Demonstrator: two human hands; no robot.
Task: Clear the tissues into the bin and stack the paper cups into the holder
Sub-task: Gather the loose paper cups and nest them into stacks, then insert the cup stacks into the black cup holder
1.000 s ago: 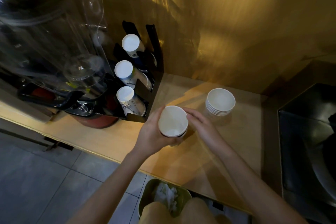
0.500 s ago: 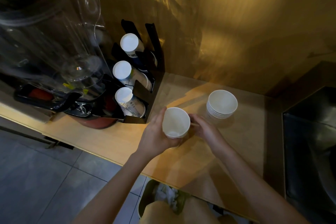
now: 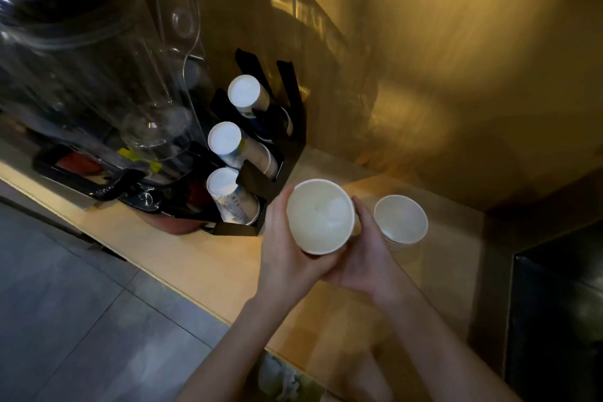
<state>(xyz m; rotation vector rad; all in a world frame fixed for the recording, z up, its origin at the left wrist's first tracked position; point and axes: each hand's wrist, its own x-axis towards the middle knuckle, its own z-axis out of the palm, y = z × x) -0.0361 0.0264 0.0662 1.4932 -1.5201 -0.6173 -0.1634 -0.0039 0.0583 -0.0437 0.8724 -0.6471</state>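
Paper cup (image 3: 319,217): held above desk (image 3: 195,248), mouth toward camera, clasped between both hands. Left hand (image 3: 287,258) fingers curled round wall; right hand (image 3: 365,258) fingers pressed against opposite side and base. Judged light, thin-walled, easily crushed; best gripped low on wall, gently. Beyond right fingers: stacked cups (image 3: 400,219). Beyond left fingers: black holder (image 3: 257,179), three inverted stacks.

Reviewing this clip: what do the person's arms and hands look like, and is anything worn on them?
Both forearms are bare up to the bottom edge of the frame, so no sleeves show. The left hand and right hand carry no gloves, and no watch, bracelet or ring is visible. The dim amber light and slight blur hide finer details such as nails.
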